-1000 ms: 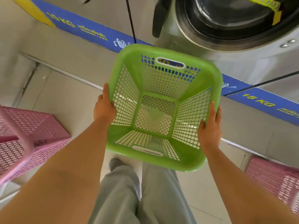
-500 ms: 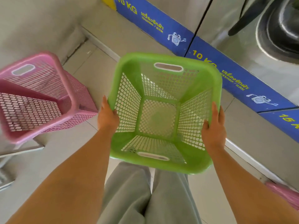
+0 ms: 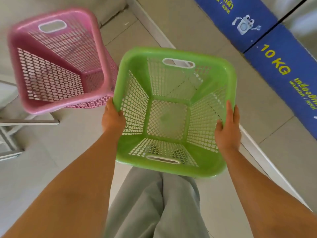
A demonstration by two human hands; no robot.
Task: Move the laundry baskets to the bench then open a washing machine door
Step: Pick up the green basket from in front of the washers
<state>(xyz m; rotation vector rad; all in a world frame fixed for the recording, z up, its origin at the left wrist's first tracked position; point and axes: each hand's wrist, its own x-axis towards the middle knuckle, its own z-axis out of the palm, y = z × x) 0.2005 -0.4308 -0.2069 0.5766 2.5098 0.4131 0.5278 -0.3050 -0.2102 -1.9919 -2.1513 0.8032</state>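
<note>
Gripping green basket (image 3: 175, 115), apparently both-handed.

The long blue strip (image 3: 281, 66) along the bottom of the machines says "10 KG" in big yellow letters. It also shows a little white cartoon washing machine (image 3: 244, 24). The smaller yellow words are too blurry to read.

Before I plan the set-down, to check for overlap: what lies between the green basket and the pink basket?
Nothing: in the head view the green basket rim overlaps the pink basket corner, just above the left hand.
</note>
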